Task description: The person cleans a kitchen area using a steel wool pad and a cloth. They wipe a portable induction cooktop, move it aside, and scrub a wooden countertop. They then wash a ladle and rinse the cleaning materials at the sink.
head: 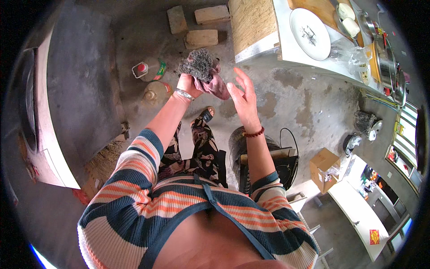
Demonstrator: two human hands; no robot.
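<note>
My left hand (189, 85) grips a bundle in front of me, above the concrete floor. On top of it is a dark grey, curly mass (200, 64) that looks like a steel wool scourer. Below and beside the scourer hangs a dusky pink cloth (215, 86), bunched up, with one end drooping to the right. My right hand (244, 97) is raised just right of the cloth and holds nothing. Its fingers are spread, and a gap shows between the thumb and the cloth. The left palm is partly hidden by the bundle.
Clear plastic jugs (158, 92) and several bricks (201, 38) lie on the floor ahead. At upper right, a counter (285, 40) bears a white plate (309, 34), plastic bags and pots. A cardboard box (324, 169) stands right; a masonry stove (80, 87) is left.
</note>
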